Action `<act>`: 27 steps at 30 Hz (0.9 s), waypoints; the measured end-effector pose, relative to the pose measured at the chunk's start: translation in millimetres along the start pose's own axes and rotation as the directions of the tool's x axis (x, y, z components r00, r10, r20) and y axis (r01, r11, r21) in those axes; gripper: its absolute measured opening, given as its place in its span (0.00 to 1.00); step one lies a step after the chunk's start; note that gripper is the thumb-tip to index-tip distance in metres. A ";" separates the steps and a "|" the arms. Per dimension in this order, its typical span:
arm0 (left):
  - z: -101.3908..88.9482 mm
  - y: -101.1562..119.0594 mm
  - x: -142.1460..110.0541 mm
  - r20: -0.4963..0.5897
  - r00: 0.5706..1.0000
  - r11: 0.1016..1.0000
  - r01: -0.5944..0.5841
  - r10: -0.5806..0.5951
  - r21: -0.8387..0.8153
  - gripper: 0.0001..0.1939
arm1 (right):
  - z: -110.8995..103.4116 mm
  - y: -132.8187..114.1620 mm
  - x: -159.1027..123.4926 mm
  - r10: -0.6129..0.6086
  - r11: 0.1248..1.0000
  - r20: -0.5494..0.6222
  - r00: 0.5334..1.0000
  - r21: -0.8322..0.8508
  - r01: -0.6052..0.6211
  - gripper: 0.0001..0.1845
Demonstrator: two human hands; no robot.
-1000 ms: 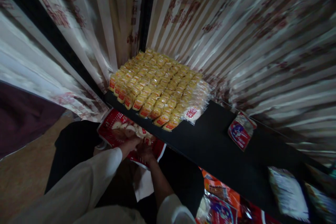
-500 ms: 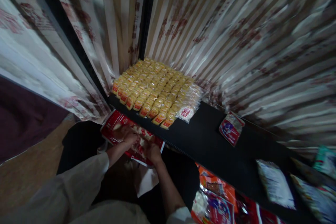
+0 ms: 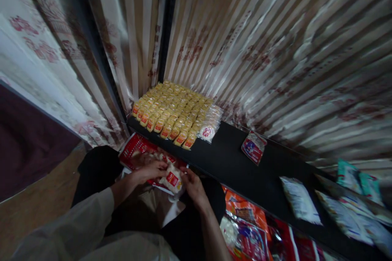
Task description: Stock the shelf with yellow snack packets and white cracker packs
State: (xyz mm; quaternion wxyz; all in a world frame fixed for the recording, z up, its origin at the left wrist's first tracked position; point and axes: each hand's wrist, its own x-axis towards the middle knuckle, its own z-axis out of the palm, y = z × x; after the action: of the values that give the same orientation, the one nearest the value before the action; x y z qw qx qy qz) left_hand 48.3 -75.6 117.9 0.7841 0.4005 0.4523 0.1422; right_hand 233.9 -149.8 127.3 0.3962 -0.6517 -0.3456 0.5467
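Over the red basket (image 3: 128, 151), a clear packet with pale contents and a red label (image 3: 173, 179) is held between my hands. My left hand (image 3: 153, 170) has its fingers closed on the packet's left and upper edge. At the packet's right side, my right hand (image 3: 193, 183) grips with thumb and fingers. Other pale wrapped pieces lie inside the basket, partly hidden by my left hand and dim. The basket rests at my lap, against the front edge of the black shelf (image 3: 214, 163).
Yellow wrapped packets (image 3: 174, 110) stand in tight rows on the shelf, with a row of white packets (image 3: 209, 128) beside them. Farther right lie a red-and-purple packet (image 3: 254, 147), a white bag (image 3: 300, 200) and green bags (image 3: 349, 175). Orange bags (image 3: 245, 208) sit below the shelf.
My hands were down among the pieces in the basket; now they are raised slightly and apart, with the red-labelled packet between them. The view has swung to the right.
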 end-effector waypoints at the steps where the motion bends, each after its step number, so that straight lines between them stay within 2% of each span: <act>1: 5.5 4.5 -2.4 0.055 0.998 1.000 -0.014 0.014 0.016 0.17 | -3.5 -6.2 -4.6 0.006 0.998 -0.026 1.000 0.060 -0.004 0.28; 4: 23.3 18.7 -9.8 0.154 0.987 0.998 -0.049 0.042 0.040 0.18 | -14.2 -24.2 -16.3 0.005 0.984 -0.096 0.995 0.177 0.012 0.31; 7: 41.2 28.3 -13.9 0.151 0.986 0.998 -0.070 0.070 -0.003 0.19 | -23.7 -37.8 -24.7 0.002 0.973 -0.128 0.992 0.231 0.028 0.32; 11: 60.9 27.8 -8.1 0.146 0.985 0.994 -0.086 0.096 -0.071 0.20 | -33.6 -46.6 -33.9 -0.022 0.951 -0.146 0.989 0.303 0.066 0.30; 16: 84.6 24.2 4.5 0.058 0.985 0.967 -0.149 0.164 -0.208 0.26 | -43.0 -40.3 -42.4 -0.083 0.923 -0.189 0.979 0.356 0.147 0.26; 21: 111.1 29.0 7.7 0.008 0.975 0.937 -0.209 0.220 -0.279 0.32 | -47.7 -26.7 -39.6 -0.083 0.888 -0.302 0.950 0.411 0.208 0.27; 27: 136.7 34.7 23.4 -0.030 0.968 0.910 -0.244 0.249 -0.334 0.29 | -55.0 -22.7 -27.3 -0.065 0.858 -0.406 0.912 0.444 0.259 0.23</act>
State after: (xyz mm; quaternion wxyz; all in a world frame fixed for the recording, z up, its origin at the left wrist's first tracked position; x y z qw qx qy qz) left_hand 178.5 -108.0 167.2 0.8196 0.3160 0.3619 0.3121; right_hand 283.3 -171.3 164.4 0.6517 -0.5909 -0.1684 0.4447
